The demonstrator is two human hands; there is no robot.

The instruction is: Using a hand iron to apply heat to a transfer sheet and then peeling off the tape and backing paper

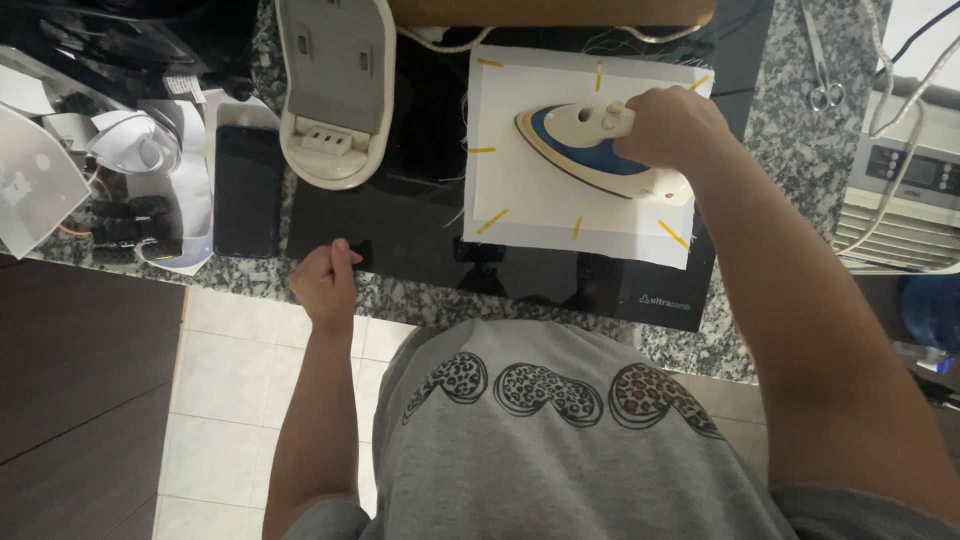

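Knuckles curled, the left hand (325, 280) rests as a loose fist on the near edge of the counter (400, 295), holding nothing. Beyond it, on the black glass panel (400, 215), lies one white cloth (560, 205) with seven yellow pins. On the cloth, one blue-and-white iron (590, 150) lies crosswise, tip pointing left; the right hand (670, 125) wraps its handle.

A dark phone screen (247, 190) lies left; a grey display panel (912, 170) sits right.
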